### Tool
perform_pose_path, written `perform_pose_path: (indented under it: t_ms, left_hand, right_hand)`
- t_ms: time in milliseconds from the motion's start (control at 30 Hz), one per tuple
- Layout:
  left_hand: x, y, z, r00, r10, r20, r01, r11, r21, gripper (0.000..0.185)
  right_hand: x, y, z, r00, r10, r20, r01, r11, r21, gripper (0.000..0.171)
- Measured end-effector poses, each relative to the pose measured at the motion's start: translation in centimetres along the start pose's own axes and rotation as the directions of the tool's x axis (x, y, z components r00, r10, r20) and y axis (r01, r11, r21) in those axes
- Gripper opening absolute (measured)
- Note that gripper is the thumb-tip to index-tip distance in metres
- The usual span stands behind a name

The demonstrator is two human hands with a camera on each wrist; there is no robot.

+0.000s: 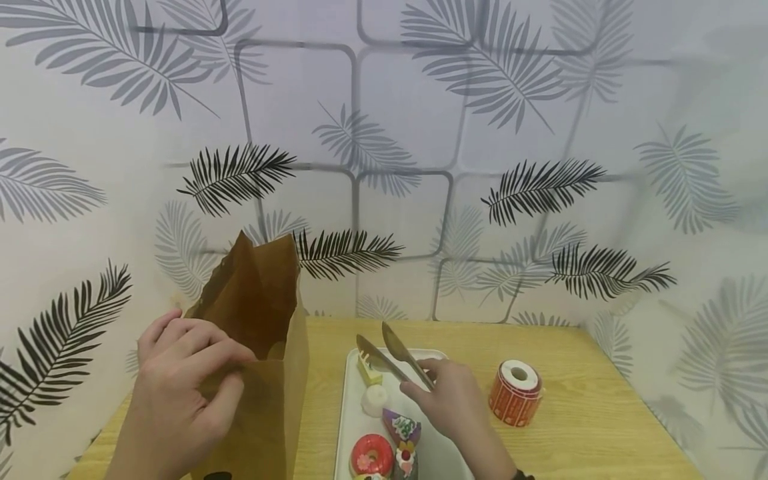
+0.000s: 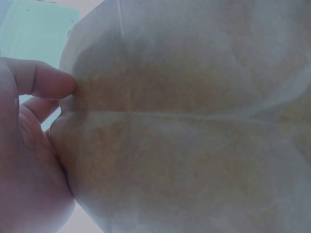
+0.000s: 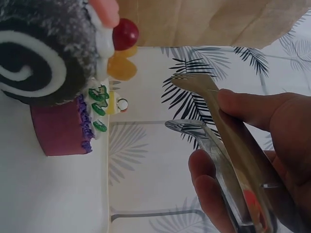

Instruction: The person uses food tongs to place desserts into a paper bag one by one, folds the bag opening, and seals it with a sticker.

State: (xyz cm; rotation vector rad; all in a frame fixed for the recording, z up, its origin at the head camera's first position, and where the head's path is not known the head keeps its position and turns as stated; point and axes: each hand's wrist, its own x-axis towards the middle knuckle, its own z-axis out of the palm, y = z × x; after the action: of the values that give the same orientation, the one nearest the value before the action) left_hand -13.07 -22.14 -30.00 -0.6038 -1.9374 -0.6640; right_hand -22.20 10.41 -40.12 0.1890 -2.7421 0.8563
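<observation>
My left hand (image 1: pixel 183 383) grips the near top edge of a brown paper bag (image 1: pixel 255 413), which stands upright with its mouth open. In the left wrist view the thumb and fingers pinch the bag's rim. Metal tongs (image 1: pixel 397 344) are held in my right hand (image 1: pixel 453 397), above a white tray (image 1: pixel 437 457). The tong tips stand apart with nothing between them. On the tray sit a pink-red donut (image 1: pixel 362 441), a purple cake slice (image 1: pixel 397 421), a dark swirled roll cake (image 3: pixel 39 63), a round white pastry (image 1: pixel 375 401) and a yellow piece (image 1: pixel 373 375).
A roll of red-and-white labels (image 1: pixel 515 399) stands on the wooden table (image 1: pixel 591 400), right of my right forearm. Behind the table hangs a pale leaf-patterned backdrop (image 1: pixel 402 213). The bag stands left of the tray, with a strip of table between them.
</observation>
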Motion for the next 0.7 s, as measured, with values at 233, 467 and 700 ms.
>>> perform_pose_path:
  t_ms: [233, 467, 700]
  left_hand:
    - [0.0, 0.0, 0.0, 1.0, 0.004, 0.0, -0.004, 1.0, 0.0, 0.027]
    - [0.0, 0.0, -0.1, 1.0, 0.017, -0.007, -0.017, 1.0, 0.002, 0.026]
    - [0.0, 0.0, -0.3, 1.0, 0.003, 0.004, -0.003, 1.0, 0.005, 0.026]
  right_hand:
    - [0.1, 0.3, 0.6, 1.0, -0.005, 0.015, 0.005, 1.0, -0.01, 0.041]
    - [0.2, 0.6, 1.3, 0.999, -0.023, 0.043, 0.023, 1.0, -0.019, 0.036]
    - [0.3, 0.9, 1.9, 0.996, 0.02, 0.085, -0.019, 1.0, -0.012, 0.032]
